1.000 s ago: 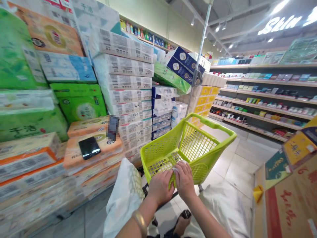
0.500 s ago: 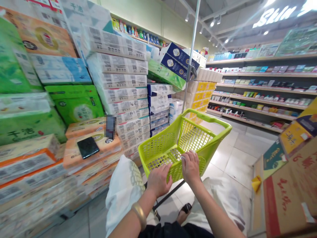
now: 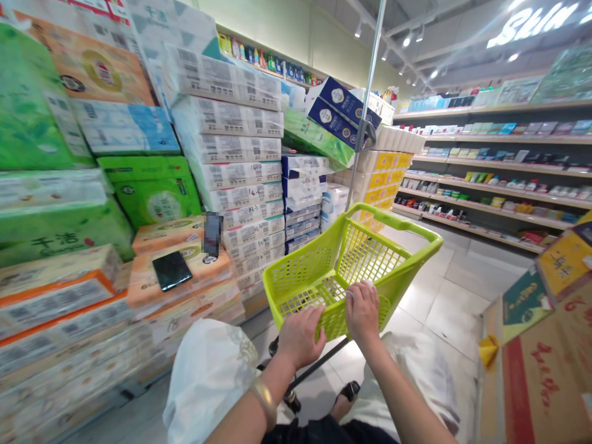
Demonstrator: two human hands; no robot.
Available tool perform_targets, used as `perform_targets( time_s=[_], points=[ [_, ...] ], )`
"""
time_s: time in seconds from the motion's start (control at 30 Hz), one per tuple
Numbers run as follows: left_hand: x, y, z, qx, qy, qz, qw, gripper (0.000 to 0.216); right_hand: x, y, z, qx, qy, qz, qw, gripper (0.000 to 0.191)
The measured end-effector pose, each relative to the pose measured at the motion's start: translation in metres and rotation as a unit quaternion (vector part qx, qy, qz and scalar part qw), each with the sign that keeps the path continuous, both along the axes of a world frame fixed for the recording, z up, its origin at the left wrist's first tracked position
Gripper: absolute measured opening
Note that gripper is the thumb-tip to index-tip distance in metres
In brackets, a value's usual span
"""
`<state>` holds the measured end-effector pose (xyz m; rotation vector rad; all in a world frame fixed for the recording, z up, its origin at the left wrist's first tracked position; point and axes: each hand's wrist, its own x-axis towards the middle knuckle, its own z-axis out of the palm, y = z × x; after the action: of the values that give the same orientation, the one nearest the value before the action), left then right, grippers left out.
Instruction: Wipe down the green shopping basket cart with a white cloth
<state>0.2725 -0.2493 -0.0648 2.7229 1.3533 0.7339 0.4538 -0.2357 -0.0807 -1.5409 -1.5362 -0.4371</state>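
A yellow-green plastic shopping cart (image 3: 303,265) stands in front of me, its perforated basket tilted. My left hand (image 3: 303,336) is closed over the basket's near rim, with a gold bangle on that wrist. Close by on the same rim, my right hand (image 3: 363,311) has its fingers curled over the edge. Only bare plastic shows inside the basket. Below my hands run the cart's dark frame and a black wheel (image 3: 291,401).
Stacked tissue packs (image 3: 243,148) line my left side. A black flat device (image 3: 172,271) lies on an orange pack beside a blurred-out item (image 3: 213,234). A metal pole (image 3: 369,80) rises behind the cart. Cardboard cartons (image 3: 536,376) stand at right; stocked shelves (image 3: 490,163) lie beyond.
My left knee has swung outward to the left, showing more of the cart's wheels. The whole view has shifted slightly. Both hands keep their places on the basket rim.
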Motion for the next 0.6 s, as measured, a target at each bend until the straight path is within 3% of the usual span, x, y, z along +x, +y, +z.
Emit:
perform_targets(
  time_s=[0.17,0.43,0.6],
  points=[
    [0.003,-0.001,0.001,-0.002,0.005,-0.008,1.0,0.046,-0.029,-0.013,-0.004,-0.019,-0.024,0.085,0.996,0.02],
    [0.004,-0.001,0.001,0.003,-0.001,0.0,1.0,0.047,-0.004,-0.003,0.0,-0.005,-0.007,0.018,1.0,0.023],
    [0.002,-0.001,0.002,-0.006,-0.001,-0.007,1.0,0.046,-0.026,-0.009,-0.002,-0.031,-0.014,0.076,0.997,0.023]
  ],
)
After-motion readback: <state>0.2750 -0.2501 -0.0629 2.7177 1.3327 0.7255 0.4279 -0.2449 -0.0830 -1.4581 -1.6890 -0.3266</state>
